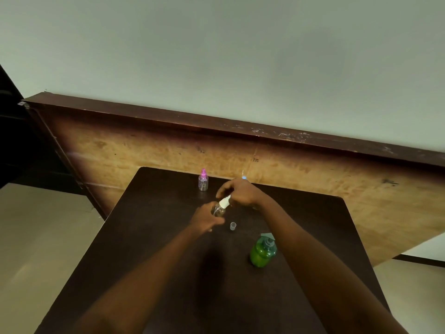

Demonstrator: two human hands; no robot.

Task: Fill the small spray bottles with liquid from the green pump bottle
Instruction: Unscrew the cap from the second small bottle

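Head view: left hand (206,218) grips clear bottle (218,210), right hand (240,192) pinches its sprayer (225,202) (cap (232,226) at five o'clock, pink-topped bottle (203,181) at eleven).

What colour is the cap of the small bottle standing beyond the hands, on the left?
Pink. The cap shows best in the head view.

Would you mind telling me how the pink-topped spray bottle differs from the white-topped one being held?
The pink-topped bottle stands upright; the white-topped bottle leans. The pink-topped bottle is untouched, farther away; the white-topped bottle is held by the left hand, the right hand at its top. Both are small and clear.
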